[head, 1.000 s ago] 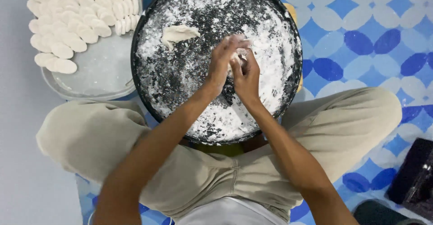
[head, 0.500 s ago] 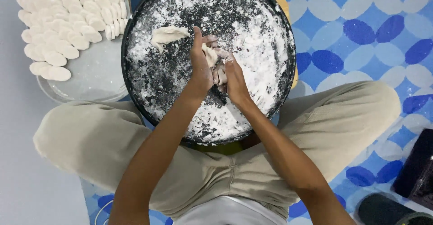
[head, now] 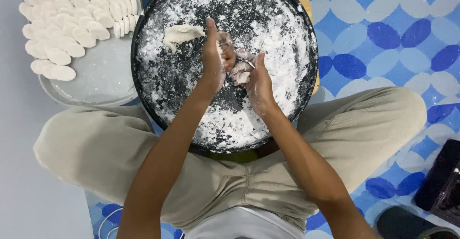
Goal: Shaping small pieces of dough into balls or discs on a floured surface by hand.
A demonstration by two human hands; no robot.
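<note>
— From the head camera, looking straight down: why is the round black flour-dusted tray [head: 158,100] pulled in over the lap of the beige trousers [head: 96,148]?

— It seems so that both arms reach it without stretching. The left hand [head: 213,59] and the right hand [head: 256,78] meet over its middle, fingers curled together around a small piece of white dough [head: 241,75] pinched between them. The left looks closed on it too, though I cannot tell how much of the piece it grips.

— And the pale lump of dough [head: 181,33] just beside the left hand?

— It lies on the flour, apart from the fingers, likely so it will not stick.

— The round grey tray [head: 100,83] on the left?

— It holds rows of flat white dough ovals [head: 72,23], overlapping neatly, near the black tray yet off the flour. The blue patterned mat [head: 383,33] lies beneath everything.
</note>
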